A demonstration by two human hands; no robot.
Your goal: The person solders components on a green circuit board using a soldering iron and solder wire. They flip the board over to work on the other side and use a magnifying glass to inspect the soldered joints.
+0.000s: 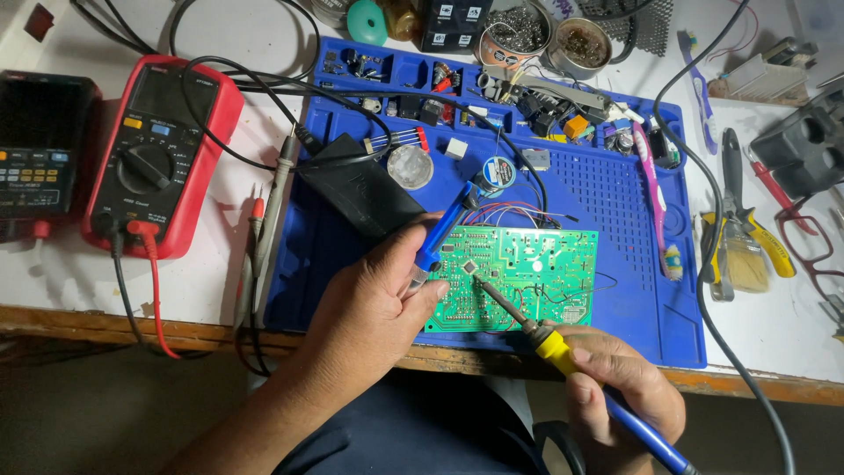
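Right hand [615, 387] is closed around a soldering iron [563, 352] held like a pen, so its tip reaches a small black chip on the green circuit board [519, 277]. Left hand [387, 295] is clamped on a blue-handled tool [437, 242] (kind unclear), heel resting at the board's left edge, likely for steadiness. Board lies on the blue work mat [615, 290]. Beyond the board, mat compartments hold small components; two round tins [549, 35] hold loose metal bits. Red multimeter [158, 149] sits well left of the board.

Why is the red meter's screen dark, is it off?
Cannot tell for sure. The red meter has a dark screen with no digits showing, but its dial position is too small to read.
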